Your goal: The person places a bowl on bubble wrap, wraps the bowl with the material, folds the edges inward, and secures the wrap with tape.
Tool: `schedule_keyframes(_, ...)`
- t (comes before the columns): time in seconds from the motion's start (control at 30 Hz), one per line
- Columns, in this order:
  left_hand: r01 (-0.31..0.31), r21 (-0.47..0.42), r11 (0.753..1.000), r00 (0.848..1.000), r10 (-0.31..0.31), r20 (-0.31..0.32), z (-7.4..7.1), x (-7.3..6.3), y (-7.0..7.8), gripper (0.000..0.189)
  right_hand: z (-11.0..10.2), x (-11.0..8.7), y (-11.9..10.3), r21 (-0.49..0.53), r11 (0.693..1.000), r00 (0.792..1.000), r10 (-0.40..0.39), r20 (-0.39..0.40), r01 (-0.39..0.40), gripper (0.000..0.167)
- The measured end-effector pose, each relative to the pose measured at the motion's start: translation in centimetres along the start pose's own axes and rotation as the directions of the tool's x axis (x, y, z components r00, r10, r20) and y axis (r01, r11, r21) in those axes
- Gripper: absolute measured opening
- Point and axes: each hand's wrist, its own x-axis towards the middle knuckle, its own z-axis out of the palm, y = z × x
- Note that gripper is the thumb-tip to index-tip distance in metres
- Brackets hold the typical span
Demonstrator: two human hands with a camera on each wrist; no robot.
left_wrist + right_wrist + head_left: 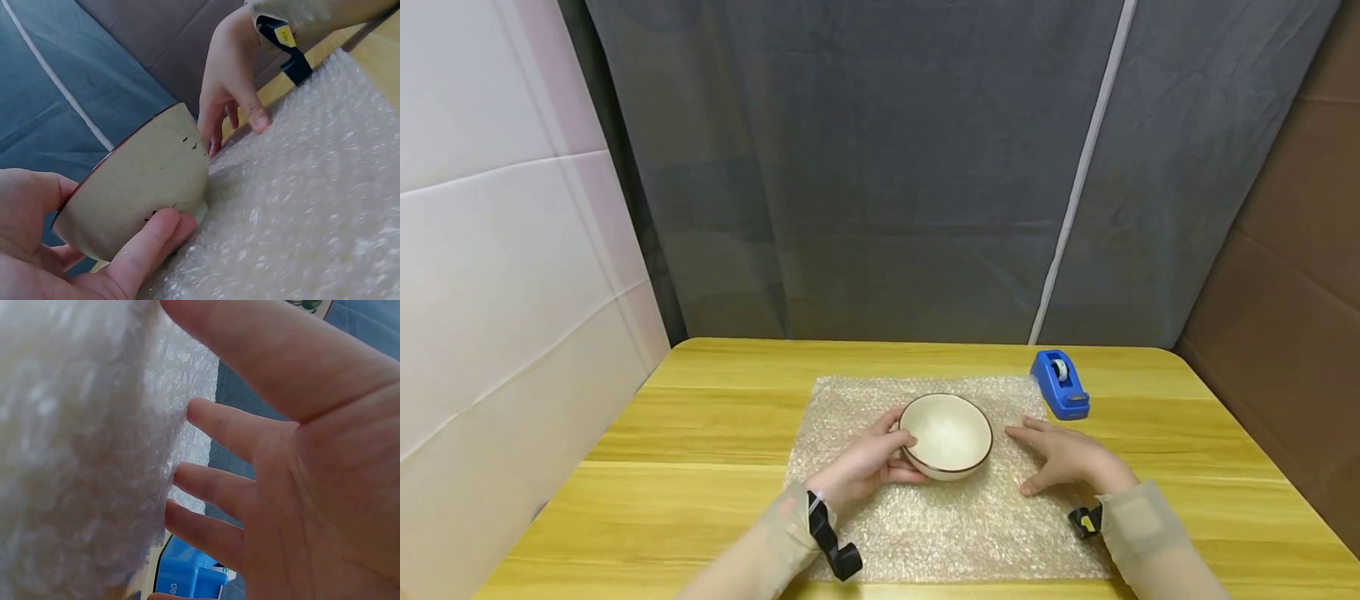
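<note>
The left hand (871,460) grips the bowl (946,433), thumb at its rim, over the bubble wrap (947,533) spread on the tabletop (715,467), while the right hand (1069,457), fingers spread and holding nothing, rests fingertips on the wrap near the blue tape dispenser (1062,387).

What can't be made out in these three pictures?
Lower dark mark on the bowl: left wrist view, partly covered by the left hand.
Writing on the yellow label by the right hand: left wrist view, too small.
Rest of the lettering on the tape dispenser: right wrist view, lost at the bottom edge.
Bubble wrap nearest the camera: right wrist view, blurred.
</note>
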Motion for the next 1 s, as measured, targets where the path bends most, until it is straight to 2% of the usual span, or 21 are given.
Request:
schedule_keyframes(0.27,-0.002,-0.029,1.000,1.000,0.003,0.016,0.4,-0.2,-0.4,0.074,0.0,0.1,0.3,0.020,1.000,1.000,-0.017,0.008,0.017,0.094)
schedule_keyframes(0.37,0.010,-0.025,1.000,0.999,-0.009,0.040,0.1,-0.2,-0.4,0.072,-0.4,0.1,0.3,0.084,0.996,1.000,-0.018,0.016,0.017,0.089)
schedule_keyframes(0.53,0.028,0.008,1.000,0.995,-0.028,0.092,-0.5,-0.1,-0.3,0.068,-1.5,0.6,0.4,0.149,0.989,0.998,0.000,-0.058,0.008,0.080)
schedule_keyframes(0.67,0.031,0.010,0.999,0.992,-0.032,0.120,-0.9,-0.1,-0.3,0.067,-1.9,1.6,0.2,0.143,0.987,0.987,0.097,-0.129,-0.078,0.084)
schedule_keyframes(0.83,0.021,0.002,1.000,0.990,-0.021,0.142,-1.1,-0.2,-0.5,0.067,-2.0,2.8,-0.2,0.222,0.951,0.964,0.244,-0.106,-0.217,0.090)
schedule_keyframes(1.0,0.028,-0.017,0.999,0.988,-0.025,0.153,-1.0,-0.3,-0.7,0.067,-2.2,3.7,-0.3,0.247,0.928,0.939,0.319,-0.133,-0.280,0.092)
